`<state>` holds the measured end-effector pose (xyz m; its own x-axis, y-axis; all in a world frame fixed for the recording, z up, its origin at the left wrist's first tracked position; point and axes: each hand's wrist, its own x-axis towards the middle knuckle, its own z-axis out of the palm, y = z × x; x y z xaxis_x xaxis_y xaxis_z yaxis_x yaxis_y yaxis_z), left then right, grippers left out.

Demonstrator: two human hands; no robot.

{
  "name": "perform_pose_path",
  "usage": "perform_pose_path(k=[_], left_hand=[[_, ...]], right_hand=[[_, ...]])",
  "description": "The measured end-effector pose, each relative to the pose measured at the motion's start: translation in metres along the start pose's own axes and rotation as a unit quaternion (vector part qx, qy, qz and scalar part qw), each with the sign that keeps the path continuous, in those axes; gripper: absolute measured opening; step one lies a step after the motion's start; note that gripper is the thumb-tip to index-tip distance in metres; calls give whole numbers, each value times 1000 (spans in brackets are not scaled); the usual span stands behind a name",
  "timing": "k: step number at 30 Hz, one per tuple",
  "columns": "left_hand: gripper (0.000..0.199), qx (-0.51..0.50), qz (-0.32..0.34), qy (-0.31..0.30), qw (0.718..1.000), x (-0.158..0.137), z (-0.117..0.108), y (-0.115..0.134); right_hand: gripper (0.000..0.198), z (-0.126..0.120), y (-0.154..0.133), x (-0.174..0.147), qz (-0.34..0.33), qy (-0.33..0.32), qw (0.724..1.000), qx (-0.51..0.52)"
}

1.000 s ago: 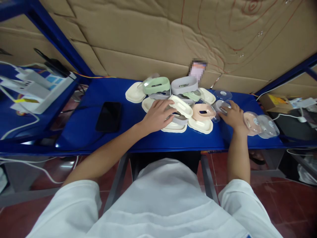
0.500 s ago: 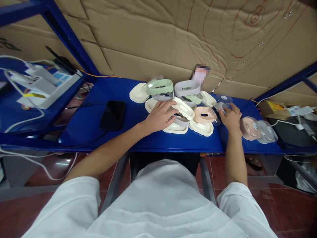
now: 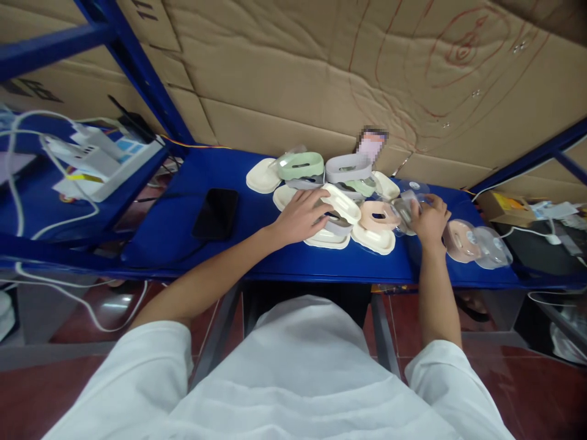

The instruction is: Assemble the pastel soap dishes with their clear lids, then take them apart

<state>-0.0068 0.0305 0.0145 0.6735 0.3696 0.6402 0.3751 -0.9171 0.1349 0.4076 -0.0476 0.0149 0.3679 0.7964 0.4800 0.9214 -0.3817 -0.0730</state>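
My left hand (image 3: 305, 214) is closed on the left end of a cream oval dish (image 3: 342, 205), its fingertips over the rim. This dish lies tilted on a grey slotted piece (image 3: 339, 226) and another cream dish (image 3: 328, 239). My right hand (image 3: 431, 221) grips a clear plastic lid (image 3: 404, 211) between thumb and fingers, partly hiding it. Between the hands are a peach slotted piece (image 3: 380, 215) and a cream dish (image 3: 373, 240). Behind them sit a green slotted piece (image 3: 300, 166) and a lilac one (image 3: 348, 168).
To the right of my right hand lie a peach piece under clear plastic (image 3: 462, 241) and a clear lid (image 3: 494, 247). A black phone (image 3: 215, 214) lies left on the blue table (image 3: 275, 263). A power strip (image 3: 123, 162) stands farther left. Cardboard (image 3: 284, 79) walls the back.
The clear lid in my right hand has shifted slightly left toward the peach piece and shows more of its face. My left hand stays on the cream dish. The view has shifted a little.
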Motion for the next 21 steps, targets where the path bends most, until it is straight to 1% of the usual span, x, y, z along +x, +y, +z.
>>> perform_pose_path(k=[3, 5, 7, 10, 12, 14, 16, 18, 21], left_hand=[[23, 4, 0, -1, 1000, -1, 1, 0], [23, 3, -2, -5, 1000, -1, 1, 0], [24, -4, -5, -10, 1000, -1, 0, 0], [24, -12, -8, -16, 1000, 0, 0, -2], [23, -12, -11, -17, 1000, 0, -1, -2], [23, -15, -17, -22, 1000, 0, -2, -3], [24, -18, -17, -30, 999, 1, -3, -2], [25, -14, -14, -36, 999, 1, -4, -1], [25, -2, -9, -43, 999, 1, -5, 0]], right_hand=[[52, -4, -3, 8, -1, 38, 999, 28], [51, -4, -11, 16, -22, 46, 998, 46], [47, -1, -23, 25, -73, 29, 995, 66], [42, 7, -42, 37, -169, -13, 979, 112], [44, 9, -49, 41, -194, -31, 972, 133], [49, 6, -45, 41, -189, -30, 971, 141], [54, -4, -32, 35, -167, -13, 976, 141], [55, -18, -9, 21, -125, 22, 984, 123], [57, -36, 35, -12, -37, 88, 993, 68]])
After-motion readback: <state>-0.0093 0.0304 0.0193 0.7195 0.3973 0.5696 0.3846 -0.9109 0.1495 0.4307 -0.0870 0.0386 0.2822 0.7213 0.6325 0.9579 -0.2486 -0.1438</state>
